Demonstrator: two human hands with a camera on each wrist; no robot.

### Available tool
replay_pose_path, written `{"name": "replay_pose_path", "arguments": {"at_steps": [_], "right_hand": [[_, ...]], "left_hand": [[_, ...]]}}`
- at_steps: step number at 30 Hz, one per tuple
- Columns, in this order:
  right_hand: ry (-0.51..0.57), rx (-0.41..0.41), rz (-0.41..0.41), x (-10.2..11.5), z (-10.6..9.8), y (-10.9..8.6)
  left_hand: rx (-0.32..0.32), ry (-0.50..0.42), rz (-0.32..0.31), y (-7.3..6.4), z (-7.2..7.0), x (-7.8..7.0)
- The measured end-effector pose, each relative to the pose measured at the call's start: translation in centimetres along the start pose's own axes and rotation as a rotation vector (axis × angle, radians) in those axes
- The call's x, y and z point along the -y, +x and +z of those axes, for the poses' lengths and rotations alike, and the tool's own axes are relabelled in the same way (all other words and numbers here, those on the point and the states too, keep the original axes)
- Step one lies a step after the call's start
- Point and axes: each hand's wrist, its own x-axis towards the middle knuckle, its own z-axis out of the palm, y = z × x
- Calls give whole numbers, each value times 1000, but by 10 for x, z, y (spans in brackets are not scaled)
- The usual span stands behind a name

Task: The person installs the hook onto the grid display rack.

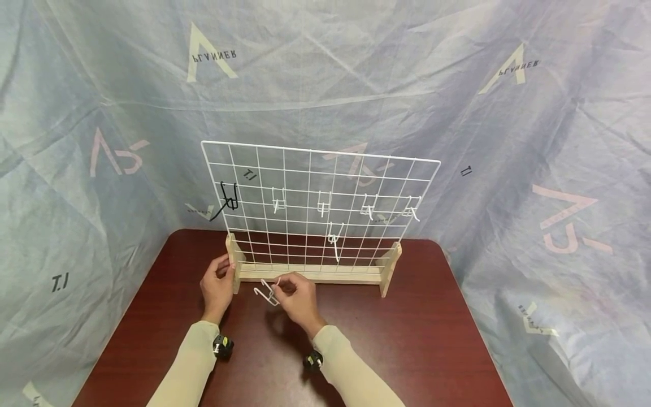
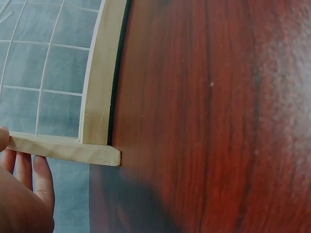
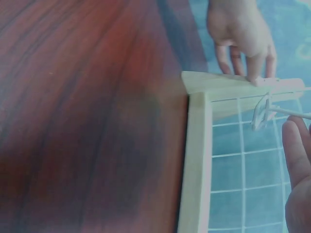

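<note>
A white wire grid panel (image 1: 310, 186) stands upright in a wooden base. My left hand (image 1: 217, 285) grips the base's left wooden side piece (image 2: 68, 149), thumb on one face and fingers on the other. In front of the base, my right hand (image 1: 300, 299) pinches a white wire hook (image 1: 267, 294) by its prong. This hook is apart from the grid, its two bent ends pointing up and left in the head view. On the grid hang a black hook (image 1: 230, 199) at the left, several white hooks (image 1: 324, 204) in a row, and a lower white hook (image 1: 333, 238).
The stand sits near the back edge of a dark red wooden table (image 1: 407, 339). A grey printed cloth (image 1: 305, 68) hangs behind and at both sides. The base's right side piece (image 1: 390, 268) stands at the grid's other end.
</note>
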Motion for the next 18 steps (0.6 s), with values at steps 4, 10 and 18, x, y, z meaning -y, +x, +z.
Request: {"name": "replay_pose_path", "arguments": {"at_steps": [4, 10, 18], "right_hand": [[21, -27, -16, 8, -6, 6], [-4, -39, -71, 22, -19, 15], [-12, -74, -134, 38, -30, 27]], "left_hand": [[4, -15, 2, -1, 0, -1], [-1, -4, -2, -1, 0, -1], [0, -26, -1, -3, 1, -3]]}}
